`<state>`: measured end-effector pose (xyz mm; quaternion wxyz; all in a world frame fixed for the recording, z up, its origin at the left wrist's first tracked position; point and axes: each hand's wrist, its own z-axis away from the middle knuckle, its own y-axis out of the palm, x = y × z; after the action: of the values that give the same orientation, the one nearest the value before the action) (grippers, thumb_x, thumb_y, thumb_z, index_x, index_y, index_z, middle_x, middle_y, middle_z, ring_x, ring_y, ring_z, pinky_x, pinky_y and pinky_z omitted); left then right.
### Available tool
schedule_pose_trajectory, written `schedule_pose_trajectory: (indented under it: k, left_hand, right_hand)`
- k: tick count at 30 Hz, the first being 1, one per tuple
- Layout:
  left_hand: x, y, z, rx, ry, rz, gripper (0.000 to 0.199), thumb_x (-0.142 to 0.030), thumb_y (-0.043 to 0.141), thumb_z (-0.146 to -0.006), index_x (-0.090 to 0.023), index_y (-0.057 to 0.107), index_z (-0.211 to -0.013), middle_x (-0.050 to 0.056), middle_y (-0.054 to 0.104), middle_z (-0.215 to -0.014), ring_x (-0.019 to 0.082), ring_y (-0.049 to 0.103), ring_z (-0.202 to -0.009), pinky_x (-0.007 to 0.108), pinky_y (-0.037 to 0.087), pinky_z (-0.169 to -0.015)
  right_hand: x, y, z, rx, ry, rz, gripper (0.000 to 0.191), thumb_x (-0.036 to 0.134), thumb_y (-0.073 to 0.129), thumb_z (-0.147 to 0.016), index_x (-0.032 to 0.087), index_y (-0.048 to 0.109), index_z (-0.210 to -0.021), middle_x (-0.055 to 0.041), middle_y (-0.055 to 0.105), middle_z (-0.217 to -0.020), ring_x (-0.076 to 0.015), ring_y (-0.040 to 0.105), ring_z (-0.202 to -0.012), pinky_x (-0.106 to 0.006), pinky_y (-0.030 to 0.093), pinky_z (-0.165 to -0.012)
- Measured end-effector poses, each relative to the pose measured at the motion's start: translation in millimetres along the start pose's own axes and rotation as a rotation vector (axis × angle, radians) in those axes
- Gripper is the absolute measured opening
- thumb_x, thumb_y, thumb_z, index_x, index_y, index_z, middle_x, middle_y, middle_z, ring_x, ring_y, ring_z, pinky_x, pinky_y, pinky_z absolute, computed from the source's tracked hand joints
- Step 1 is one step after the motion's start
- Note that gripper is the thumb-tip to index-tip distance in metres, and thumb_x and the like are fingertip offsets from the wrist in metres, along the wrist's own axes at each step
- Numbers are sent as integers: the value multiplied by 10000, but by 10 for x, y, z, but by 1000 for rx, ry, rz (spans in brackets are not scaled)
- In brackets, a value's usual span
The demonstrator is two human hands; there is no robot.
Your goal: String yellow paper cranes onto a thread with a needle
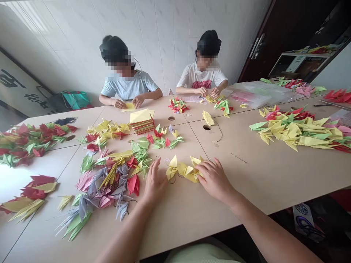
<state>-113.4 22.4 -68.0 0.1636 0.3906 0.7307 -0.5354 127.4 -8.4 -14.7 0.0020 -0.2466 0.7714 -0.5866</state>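
A short row of yellow folded paper cranes (183,170) lies on the table in front of me, with dark thread showing at its lower edge. My left hand (155,182) is open at the row's left end, edge down on the table, with nothing in it. At the other end, my right hand (215,179) has its thumb and fingers closed around the rightmost yellow crane; the fingertips partly cover it. Left of my left hand spreads a heap of grey, pink, red, green and yellow paper cranes (112,179).
Across the table two people fold paper (128,106) and handle cranes (211,98). A stack of coloured paper squares (142,122) stands mid-table. More crane piles lie at far left (33,140) and right (296,128). A thin needle-like piece (239,158) and a cable hole (207,127) are nearby.
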Motion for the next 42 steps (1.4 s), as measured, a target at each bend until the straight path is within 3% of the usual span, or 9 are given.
schedule_pose_trajectory:
  k: [5,11,14,18,24,28,32,37,42]
  left_hand:
    - [52,32,-18,-3,-36,42,699,-94,531,-766,-263,305,-1405,116,512,-1325,245,549,-1171,407,502,-919]
    - [36,-1,-14,54,-85,41,597,-151,599,-795,-198,400,-1355,117,590,-1235,264,584,-1119,466,487,-930]
    - [27,3,-31,78,-106,45,545,-209,616,-833,-190,418,-1340,113,597,-1215,269,585,-1109,494,478,-933]
    - [28,15,-45,98,-108,47,481,-284,601,-874,-182,447,-1318,108,591,-1208,275,571,-1117,514,468,-934]
    - [35,-7,-56,97,-84,30,413,-314,572,-897,-176,489,-1278,104,580,-1220,267,574,-1104,506,475,-922]
    - [28,-27,-58,112,-80,0,456,-329,573,-888,-196,450,-1307,108,594,-1202,261,574,-1114,475,482,-930]
    - [-2,4,-47,147,-73,-48,550,-368,605,-848,-265,407,-1351,116,535,-1324,305,482,-1246,504,428,-1000]
    - [-69,127,-89,169,-12,-81,532,-296,650,-823,-231,464,-1318,116,514,-1351,312,451,-1267,542,376,-1033]
    - [-80,135,-127,131,-3,-99,248,-287,565,-904,-175,600,-1123,95,573,-1251,242,570,-1101,466,488,-911]
  right_hand:
    - [253,-26,-146,54,-123,-5,218,213,595,-865,251,630,-1076,-47,656,-1179,-249,525,-1171,-560,191,-1097]
    - [210,19,-150,148,-120,29,119,129,644,-809,192,662,-709,-37,714,-759,-275,599,-1034,-610,200,-1077]
    - [234,-6,-213,144,-123,38,40,177,636,-833,186,668,-811,-57,716,-845,-263,597,-1021,-616,207,-1071]
    - [349,69,-372,128,-184,30,217,240,638,-846,204,632,-1060,-100,674,-1119,-282,517,-1162,-625,203,-1069]
    - [402,159,-430,106,-210,-15,162,229,643,-839,204,651,-999,-83,719,-981,-298,542,-1132,-643,229,-1049]
    - [202,-51,-233,14,-145,-58,252,254,561,-902,251,582,-1153,-60,643,-1205,-259,483,-1228,-585,211,-1094]
    - [-239,-187,177,-94,-2,-76,457,378,522,-915,233,415,-1335,-129,499,-1367,-298,397,-1312,-579,278,-1078]
    - [-610,21,659,-109,114,-126,673,472,565,-863,220,275,-1416,-192,425,-1410,-346,434,-1287,-520,482,-936]
    - [-605,303,652,-117,155,-208,528,378,564,-874,209,375,-1338,-162,557,-1274,-333,520,-1191,-553,461,-945]
